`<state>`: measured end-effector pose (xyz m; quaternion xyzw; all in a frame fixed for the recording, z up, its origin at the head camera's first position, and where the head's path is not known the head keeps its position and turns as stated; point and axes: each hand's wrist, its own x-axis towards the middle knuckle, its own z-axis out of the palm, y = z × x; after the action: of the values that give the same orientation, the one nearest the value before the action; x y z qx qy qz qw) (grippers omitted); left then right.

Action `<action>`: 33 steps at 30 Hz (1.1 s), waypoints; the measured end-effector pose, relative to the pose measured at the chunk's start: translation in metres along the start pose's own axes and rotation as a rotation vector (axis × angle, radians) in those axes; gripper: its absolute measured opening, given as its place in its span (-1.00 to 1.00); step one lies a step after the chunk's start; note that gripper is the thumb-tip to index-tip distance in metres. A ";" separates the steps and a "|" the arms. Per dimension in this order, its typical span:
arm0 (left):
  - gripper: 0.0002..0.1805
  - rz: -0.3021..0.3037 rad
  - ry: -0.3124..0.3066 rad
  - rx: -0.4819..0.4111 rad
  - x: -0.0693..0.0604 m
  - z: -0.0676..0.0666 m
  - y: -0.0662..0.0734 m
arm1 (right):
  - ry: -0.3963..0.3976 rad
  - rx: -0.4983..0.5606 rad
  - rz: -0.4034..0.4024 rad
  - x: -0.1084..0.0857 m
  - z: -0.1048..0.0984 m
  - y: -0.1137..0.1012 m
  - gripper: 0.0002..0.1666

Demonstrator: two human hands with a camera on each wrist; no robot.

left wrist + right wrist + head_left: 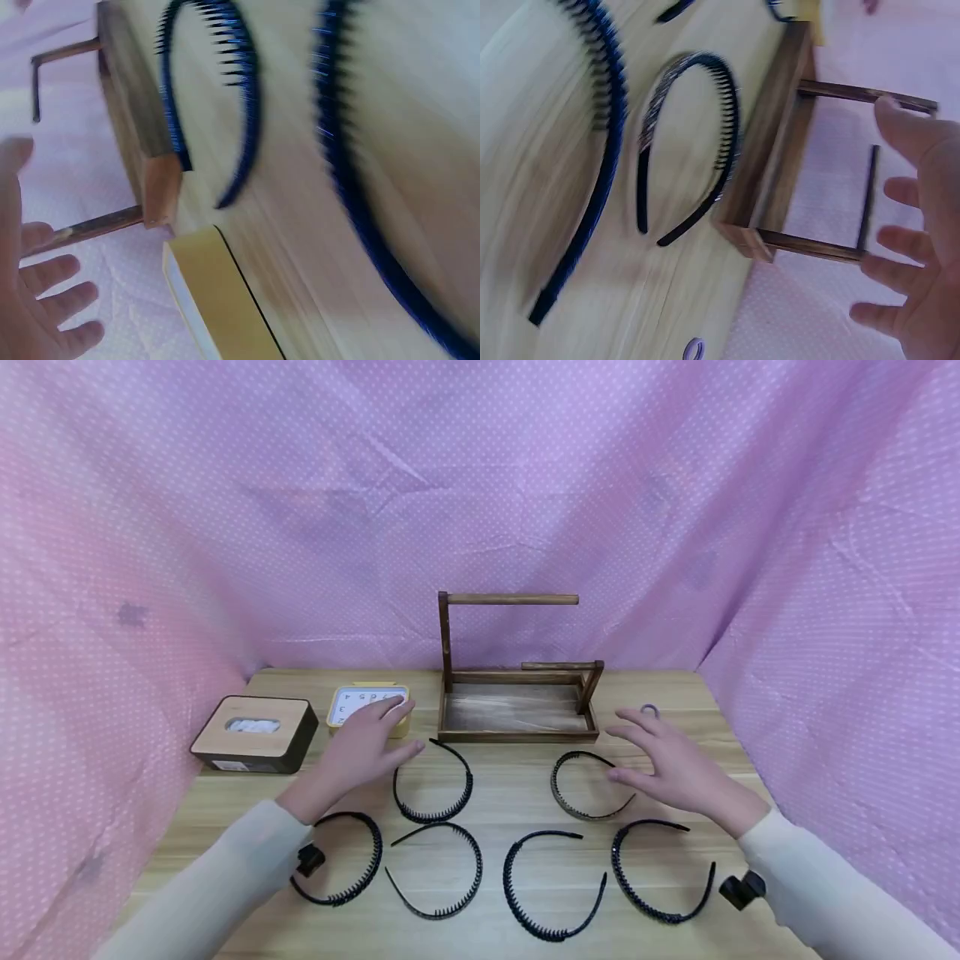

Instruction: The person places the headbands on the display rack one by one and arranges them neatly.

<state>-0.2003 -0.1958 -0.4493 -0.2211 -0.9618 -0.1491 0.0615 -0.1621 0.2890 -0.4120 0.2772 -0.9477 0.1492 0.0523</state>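
Note:
Both hands hover over the table with fingers extended, holding nothing. My left hand (360,747) is above the yellow clock (347,702) and beside a black toothed headband (427,817). At the right, my right hand (675,764) hangs over the edge of a headband (557,789) with a patterned band (654,105). Nearer the front lie several dark headbands, among them one at the far left (375,852), a thin one (478,868), a wide one (510,885) and one at the right (618,868). Behind them stands a wooden rack (517,737) with two horizontal bars at different heights.
A tissue box (255,735) with a wooden top sits at the left of the table. A small purple ring (694,349) lies at the right, close to my right hand. Pink dotted cloth (480,527) hangs behind and along both sides of the wooden table (495,802).

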 end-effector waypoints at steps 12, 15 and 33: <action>-0.46 -0.297 0.002 -0.602 0.043 0.024 0.012 | 0.085 0.126 -0.031 -0.078 0.015 -0.008 -0.54; -0.45 -0.325 -0.022 -0.652 0.050 0.031 0.016 | 0.066 0.182 -0.048 -0.101 0.025 -0.009 -0.52; -0.38 -0.412 -0.053 -0.681 0.067 0.068 0.023 | -0.133 0.245 -0.025 -0.160 0.066 -0.014 -0.49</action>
<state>-0.2541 -0.1274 -0.4953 -0.0352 -0.8828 -0.4630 -0.0716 -0.0214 0.3383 -0.5001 0.3027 -0.9202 0.2444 -0.0431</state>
